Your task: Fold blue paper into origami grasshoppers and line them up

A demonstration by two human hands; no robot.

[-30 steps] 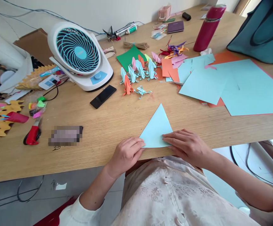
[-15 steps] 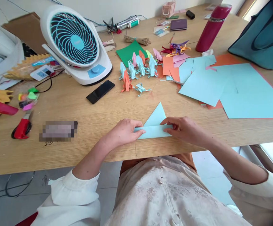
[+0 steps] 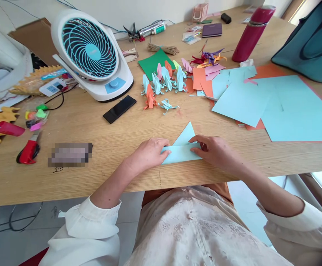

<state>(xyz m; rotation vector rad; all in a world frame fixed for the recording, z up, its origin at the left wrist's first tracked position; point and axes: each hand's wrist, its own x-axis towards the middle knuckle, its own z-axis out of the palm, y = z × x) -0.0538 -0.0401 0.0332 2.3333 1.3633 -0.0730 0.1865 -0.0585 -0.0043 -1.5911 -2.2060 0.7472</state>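
Note:
A light blue sheet of paper (image 3: 181, 153) lies near the table's front edge, its lower part folded up as a band and a triangular point showing behind it. My left hand (image 3: 152, 152) is closed on the band's left end, thumb in front and fingers behind. At the right end my right hand (image 3: 212, 149) pinches the same paper between thumb and fingers. Parts of the paper's ends are hidden under the hands. Beyond it sits a small light blue folded paper figure (image 3: 166, 105), with an orange one (image 3: 150, 98) and several more behind.
A white fan (image 3: 116, 81) and a black phone (image 3: 119, 109) stand left of the figures. Large light blue sheets (image 3: 302, 111) spread at right, near a dark red bottle (image 3: 251, 37) and a teal bag (image 3: 310, 48). Red-handled scissors (image 3: 29, 150) lie far left.
The folded band looks taller, and less of the triangular point shows above it. Both hands keep hold of the paper; the whole view has shifted slightly.

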